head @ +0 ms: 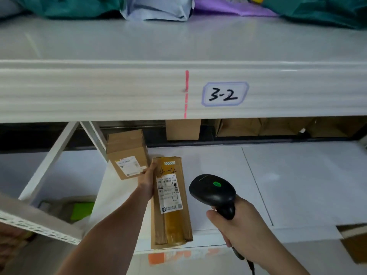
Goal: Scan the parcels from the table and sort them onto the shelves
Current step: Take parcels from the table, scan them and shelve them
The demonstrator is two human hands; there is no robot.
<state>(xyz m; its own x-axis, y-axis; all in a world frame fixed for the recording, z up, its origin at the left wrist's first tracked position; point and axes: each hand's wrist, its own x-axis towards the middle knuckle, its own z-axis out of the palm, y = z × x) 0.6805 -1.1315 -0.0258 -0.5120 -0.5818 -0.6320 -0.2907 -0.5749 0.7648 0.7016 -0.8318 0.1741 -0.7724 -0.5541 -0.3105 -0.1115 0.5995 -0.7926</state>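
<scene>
A long parcel (170, 203) is laid on the lower shelf (297, 185), its long axis running from the front edge back into the shelf, its label, marked 4-4 by hand, facing up. The left hand (148, 180) is held against the parcel's far left edge, fingers round it, so it is the nearer hand. The right hand (236, 227) is clamped on the scanner (213, 192), just to the right of the parcel and apart from it. The two hands are kept apart, the parcel between them. Judged from this, the parcel needs only to be released or pushed deeper along its axis, beside the box (128, 153) behind it.
</scene>
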